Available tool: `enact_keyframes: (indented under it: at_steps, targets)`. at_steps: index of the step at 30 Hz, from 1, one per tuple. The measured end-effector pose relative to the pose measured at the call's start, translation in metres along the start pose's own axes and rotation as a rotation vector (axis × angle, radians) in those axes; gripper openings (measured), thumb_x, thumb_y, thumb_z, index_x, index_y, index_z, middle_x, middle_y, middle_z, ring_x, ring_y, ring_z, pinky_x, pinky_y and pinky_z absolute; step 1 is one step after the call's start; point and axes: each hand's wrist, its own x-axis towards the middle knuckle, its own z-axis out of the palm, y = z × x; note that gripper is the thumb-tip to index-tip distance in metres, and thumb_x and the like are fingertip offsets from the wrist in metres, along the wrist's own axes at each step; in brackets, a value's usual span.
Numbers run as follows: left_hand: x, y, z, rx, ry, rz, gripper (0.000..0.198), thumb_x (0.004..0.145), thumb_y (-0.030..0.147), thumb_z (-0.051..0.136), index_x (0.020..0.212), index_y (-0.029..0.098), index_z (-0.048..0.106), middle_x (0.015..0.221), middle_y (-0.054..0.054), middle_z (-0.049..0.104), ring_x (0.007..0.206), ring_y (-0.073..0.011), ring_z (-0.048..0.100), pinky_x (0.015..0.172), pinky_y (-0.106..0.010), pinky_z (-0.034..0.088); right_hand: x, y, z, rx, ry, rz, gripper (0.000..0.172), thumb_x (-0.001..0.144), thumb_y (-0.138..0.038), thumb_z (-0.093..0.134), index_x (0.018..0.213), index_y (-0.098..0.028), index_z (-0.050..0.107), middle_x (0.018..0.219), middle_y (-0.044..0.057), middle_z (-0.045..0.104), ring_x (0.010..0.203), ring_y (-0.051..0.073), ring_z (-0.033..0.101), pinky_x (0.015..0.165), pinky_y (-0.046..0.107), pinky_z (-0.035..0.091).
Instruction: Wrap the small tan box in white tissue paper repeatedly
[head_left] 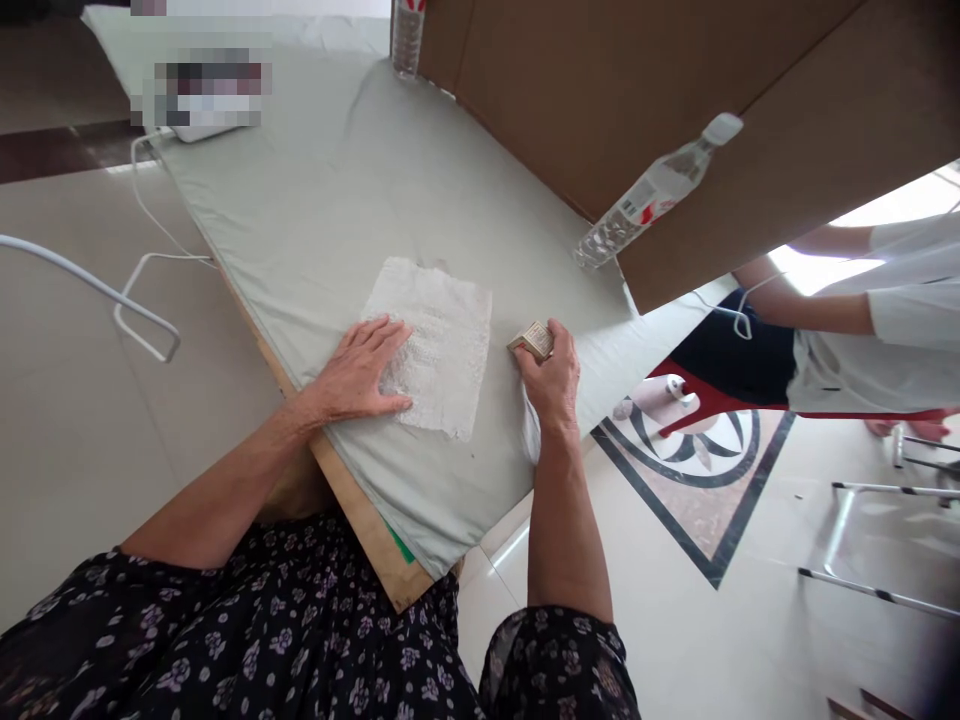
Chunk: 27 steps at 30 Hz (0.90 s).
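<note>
A white, textured sheet (442, 350), like a paper towel, lies flat on the cloth-covered table. My left hand (367, 370) rests on its left edge with fingers spread and holds nothing. To the right of the sheet, my right hand (551, 375) grips a small printed box (533, 341) between thumb and fingers, apart from the sheet. The lettering on the box is too small to read. Something white (529, 430) lies partly hidden beside my right wrist.
A clear plastic bottle (649, 195) stands against a brown cardboard panel (540, 110); another bottle (407, 40) is at the far end. A white cable (142, 265) hangs off the table's left side. At right sits another person (832, 330).
</note>
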Motion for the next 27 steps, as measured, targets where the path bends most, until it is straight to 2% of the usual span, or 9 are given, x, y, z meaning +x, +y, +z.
enact_keyframes:
  at_steps: [3,7,10,13,16,20,27]
  targets:
    - [0.000,0.001,0.000,-0.012,-0.007,0.000,0.102,0.082,0.057,0.070,0.166,0.016,0.027,0.172,-0.017,0.034,0.163,-0.0394,0.020,0.133,-0.056,0.015,-0.005,-0.013,-0.007,0.069,-0.025,-0.002,0.051,0.081,-0.038,0.068,0.129,-0.020,0.063,0.126,0.014,0.071,0.113,0.030,0.067,0.100,0.053,0.055]
    - [0.000,0.002,0.000,-0.020,-0.005,-0.002,0.105,0.080,0.057,0.071,0.165,0.014,0.027,0.172,-0.017,0.034,0.163,-0.0395,0.019,0.133,-0.055,0.012,-0.014,-0.055,-0.015,0.157,-0.105,-0.141,0.052,0.086,-0.044,0.072,0.134,-0.025,0.063,0.131,0.010,0.070,0.111,0.025,0.068,0.095,0.045,0.058]
    - [0.000,0.002,0.001,-0.015,0.015,-0.002,0.106,0.080,0.058,0.072,0.165,0.015,0.026,0.172,-0.017,0.034,0.164,-0.0387,0.019,0.134,-0.054,0.009,-0.018,-0.087,-0.004,0.205,-0.212,-0.270,0.050,0.089,-0.040,0.071,0.136,-0.027,0.062,0.135,0.009,0.069,0.117,0.025,0.066,0.098,0.043,0.057]
    - [0.000,0.002,0.002,-0.011,0.020,0.001,0.107,0.080,0.058,0.072,0.166,0.015,0.025,0.172,-0.017,0.034,0.164,-0.0374,0.020,0.135,-0.052,0.008,-0.021,-0.104,0.016,0.222,-0.355,-0.365,0.047,0.091,-0.032,0.069,0.137,-0.026,0.062,0.136,0.009,0.069,0.122,0.025,0.066,0.103,0.042,0.056]
    - [0.001,0.002,0.002,-0.017,0.013,0.004,0.107,0.080,0.058,0.072,0.166,0.013,0.025,0.172,-0.017,0.035,0.163,-0.0379,0.022,0.134,-0.052,0.009,-0.025,-0.104,0.034,0.215,-0.467,-0.414,0.053,0.089,-0.025,0.068,0.141,-0.025,0.060,0.140,0.010,0.068,0.131,0.026,0.063,0.113,0.046,0.051]
    - [0.001,0.001,0.003,-0.035,0.027,0.022,0.106,0.079,0.056,0.072,0.166,0.015,0.025,0.171,-0.017,0.037,0.162,-0.0390,0.023,0.134,-0.054,0.011,-0.031,-0.093,0.041,0.294,-0.477,-0.367,0.069,0.086,-0.024,0.072,0.152,-0.025,0.050,0.147,0.011,0.064,0.136,0.028,0.061,0.115,0.048,0.050]
    - [0.001,0.000,0.005,-0.037,0.053,0.026,0.105,0.078,0.053,0.074,0.165,0.015,0.028,0.170,-0.016,0.038,0.162,-0.0392,0.025,0.134,-0.053,0.011,-0.036,-0.083,0.046,0.331,-0.435,-0.302,0.058,0.089,-0.028,0.070,0.145,-0.028,0.058,0.148,0.009,0.065,0.134,0.029,0.063,0.113,0.049,0.052]
